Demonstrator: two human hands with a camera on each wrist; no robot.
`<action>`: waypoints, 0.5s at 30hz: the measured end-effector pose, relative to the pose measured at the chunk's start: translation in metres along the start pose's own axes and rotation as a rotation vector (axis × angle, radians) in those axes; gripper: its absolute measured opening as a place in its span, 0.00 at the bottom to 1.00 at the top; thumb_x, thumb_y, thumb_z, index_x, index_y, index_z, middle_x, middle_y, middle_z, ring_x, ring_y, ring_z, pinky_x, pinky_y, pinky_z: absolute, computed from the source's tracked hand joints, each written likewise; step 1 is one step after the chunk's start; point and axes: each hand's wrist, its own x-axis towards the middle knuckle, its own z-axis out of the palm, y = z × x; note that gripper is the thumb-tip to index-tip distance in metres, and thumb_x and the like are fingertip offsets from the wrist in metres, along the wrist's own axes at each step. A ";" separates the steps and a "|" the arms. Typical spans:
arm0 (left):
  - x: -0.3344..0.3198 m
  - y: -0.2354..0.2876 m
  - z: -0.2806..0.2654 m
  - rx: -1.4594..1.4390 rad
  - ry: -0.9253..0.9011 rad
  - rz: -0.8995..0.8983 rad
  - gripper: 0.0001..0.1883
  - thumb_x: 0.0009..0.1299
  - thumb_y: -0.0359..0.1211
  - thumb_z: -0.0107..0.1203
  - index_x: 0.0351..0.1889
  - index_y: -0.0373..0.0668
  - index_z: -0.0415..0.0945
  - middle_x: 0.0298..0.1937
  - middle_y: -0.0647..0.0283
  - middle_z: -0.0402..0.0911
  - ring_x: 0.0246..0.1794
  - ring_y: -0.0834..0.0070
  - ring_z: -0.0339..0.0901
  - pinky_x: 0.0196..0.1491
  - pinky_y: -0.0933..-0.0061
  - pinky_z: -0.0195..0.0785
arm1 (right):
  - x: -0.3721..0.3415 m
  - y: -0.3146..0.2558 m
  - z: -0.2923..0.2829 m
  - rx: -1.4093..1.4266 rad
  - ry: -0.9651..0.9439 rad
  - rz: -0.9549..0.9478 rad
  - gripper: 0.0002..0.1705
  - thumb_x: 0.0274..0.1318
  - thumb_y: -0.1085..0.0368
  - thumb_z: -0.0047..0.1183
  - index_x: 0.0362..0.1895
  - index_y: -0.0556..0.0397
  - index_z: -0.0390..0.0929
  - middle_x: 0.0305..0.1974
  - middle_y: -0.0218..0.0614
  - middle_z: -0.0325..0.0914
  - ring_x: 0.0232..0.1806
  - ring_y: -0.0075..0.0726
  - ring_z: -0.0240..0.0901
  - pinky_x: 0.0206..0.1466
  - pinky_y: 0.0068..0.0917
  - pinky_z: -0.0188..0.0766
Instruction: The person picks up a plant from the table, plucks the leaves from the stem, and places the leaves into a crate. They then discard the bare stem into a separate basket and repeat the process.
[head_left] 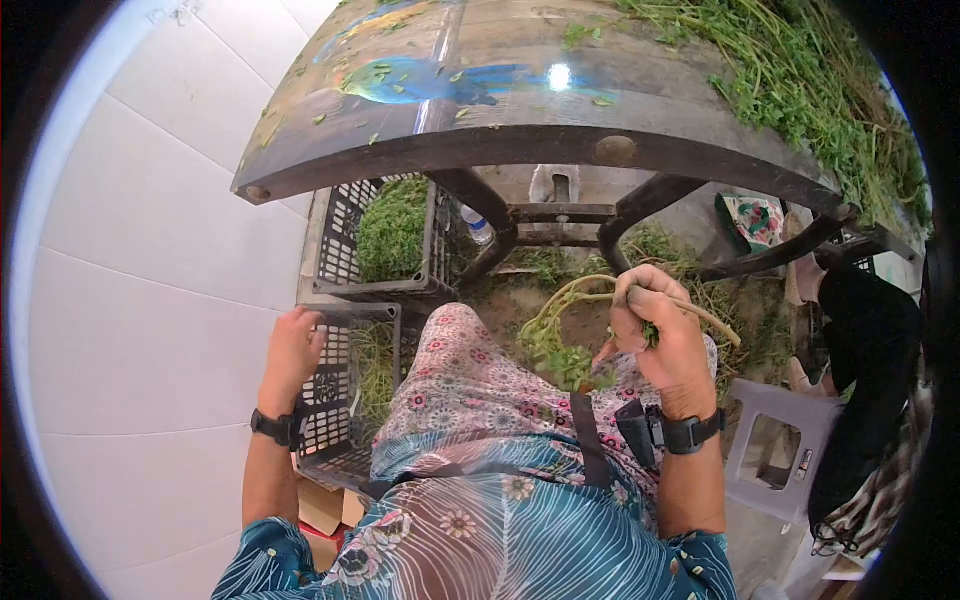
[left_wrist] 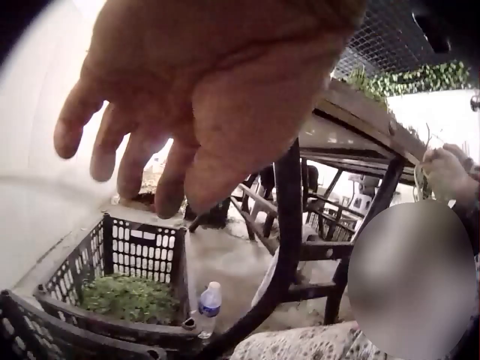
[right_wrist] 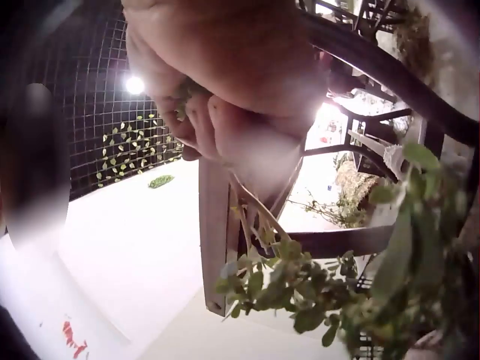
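My right hand [head_left: 660,325] grips a leafy green stem [head_left: 712,322] in front of my right knee. Its thick bare end sticks out to the right of the fist, and its leaves [right_wrist: 300,289] hang down below the fingers in the right wrist view. A bit of green also shows inside the curled fingers. My left hand [head_left: 293,350] is at the left edge of the near black crate [head_left: 345,312], which has green stems [head_left: 374,370] inside. In the left wrist view the left fingers [left_wrist: 127,161] are loose and slightly spread, with nothing in them.
A wooden table [head_left: 480,150] with a heap of greens [head_left: 790,90] stands ahead. Beneath it are a second crate [head_left: 330,235] of picked leaves and a water bottle [head_left: 477,225]. A grey stool [head_left: 748,445] and another person's dark-clothed leg [head_left: 868,345] are at right.
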 end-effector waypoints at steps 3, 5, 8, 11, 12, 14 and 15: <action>0.012 0.032 -0.021 -0.527 -0.051 -0.217 0.13 0.64 0.29 0.44 0.44 0.33 0.72 0.42 0.57 0.78 0.45 0.69 0.73 0.51 0.70 0.64 | 0.001 0.005 0.007 0.063 -0.122 0.025 0.05 0.49 0.68 0.45 0.29 0.55 0.73 0.18 0.24 0.65 0.16 0.15 0.53 0.18 0.15 0.48; 0.043 0.077 -0.048 -0.876 -0.185 -0.273 0.14 0.64 0.28 0.44 0.47 0.34 0.72 0.43 0.57 0.78 0.45 0.72 0.73 0.50 0.73 0.64 | 0.003 0.006 0.011 0.095 -0.252 0.050 0.06 0.48 0.68 0.46 0.29 0.55 0.73 0.18 0.24 0.65 0.16 0.15 0.54 0.19 0.15 0.49; 0.081 0.137 -0.047 -1.198 -0.201 0.074 0.15 0.66 0.30 0.43 0.48 0.34 0.71 0.39 0.59 0.79 0.40 0.77 0.74 0.45 0.76 0.66 | 0.001 0.001 0.025 0.042 -0.308 0.081 0.06 0.47 0.68 0.46 0.29 0.56 0.73 0.19 0.25 0.66 0.16 0.16 0.55 0.19 0.14 0.50; 0.103 0.188 -0.069 -1.412 -0.514 0.201 0.12 0.67 0.31 0.43 0.44 0.35 0.72 0.32 0.62 0.78 0.33 0.78 0.73 0.38 0.77 0.66 | -0.005 -0.002 0.022 -0.093 -0.253 -0.018 0.05 0.47 0.70 0.46 0.29 0.55 0.74 0.23 0.26 0.67 0.19 0.16 0.57 0.19 0.14 0.51; 0.107 0.195 -0.064 -1.489 -0.559 0.243 0.11 0.67 0.31 0.44 0.41 0.35 0.73 0.31 0.63 0.78 0.32 0.78 0.73 0.36 0.77 0.66 | -0.008 -0.001 0.018 -0.163 -0.206 -0.101 0.07 0.48 0.70 0.44 0.32 0.56 0.74 0.25 0.27 0.68 0.20 0.16 0.57 0.19 0.14 0.51; 0.110 0.200 -0.054 -1.703 -0.663 0.193 0.10 0.68 0.31 0.44 0.41 0.36 0.73 0.33 0.64 0.78 0.33 0.78 0.73 0.37 0.76 0.67 | -0.011 0.000 0.009 -0.047 -0.074 -0.125 0.10 0.49 0.70 0.43 0.37 0.56 0.73 0.27 0.29 0.68 0.20 0.17 0.57 0.19 0.14 0.51; 0.111 0.202 -0.050 -1.806 -0.714 0.160 0.10 0.68 0.32 0.44 0.40 0.36 0.73 0.34 0.65 0.78 0.34 0.79 0.73 0.38 0.76 0.67 | -0.011 0.000 0.004 0.146 0.002 -0.070 0.11 0.50 0.70 0.43 0.39 0.56 0.72 0.28 0.29 0.68 0.20 0.17 0.58 0.19 0.14 0.51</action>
